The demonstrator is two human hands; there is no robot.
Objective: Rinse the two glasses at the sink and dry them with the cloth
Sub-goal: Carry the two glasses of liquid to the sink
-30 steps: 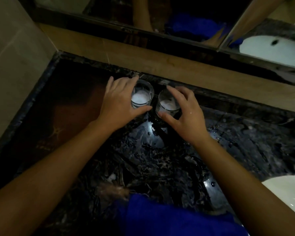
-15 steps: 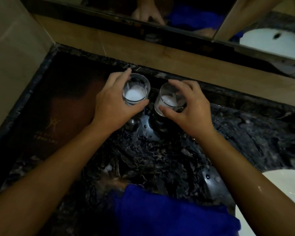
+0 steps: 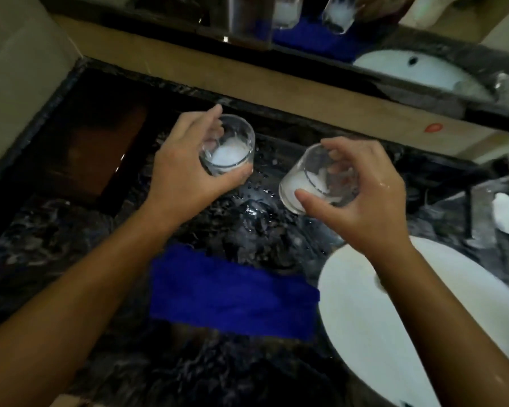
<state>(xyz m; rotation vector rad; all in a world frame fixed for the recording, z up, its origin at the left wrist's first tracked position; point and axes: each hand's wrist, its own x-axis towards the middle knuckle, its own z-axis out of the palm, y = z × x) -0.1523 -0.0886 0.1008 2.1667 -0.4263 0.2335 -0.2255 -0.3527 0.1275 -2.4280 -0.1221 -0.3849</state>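
Cloth: the blue cloth [image 3: 232,298] lies flat on the counter's near part, between the two forearms, touched by neither hand.
Sink: the white sink [image 3: 394,333] sits low and right, under the right forearm; it lies right of both glasses.
Right hand: the right hand [image 3: 362,201] holds the right glass [image 3: 312,180], fingers curled over the rim and thumb on the near wall. The glass tilts, mouth up and left. It hangs just beyond the sink's edge, so this hand is judged nearer to rinsing.
Left hand: the left hand [image 3: 182,168] wraps the left glass [image 3: 229,148], fingers round the far wall, thumb below. Near upright, white inside, well left of the sink.
Counter: the dark marble counter [image 3: 71,245] is wet, with droplets between the glasses.
Room: dim; a mirror [image 3: 379,30] behind reflects both glasses and the cloth.
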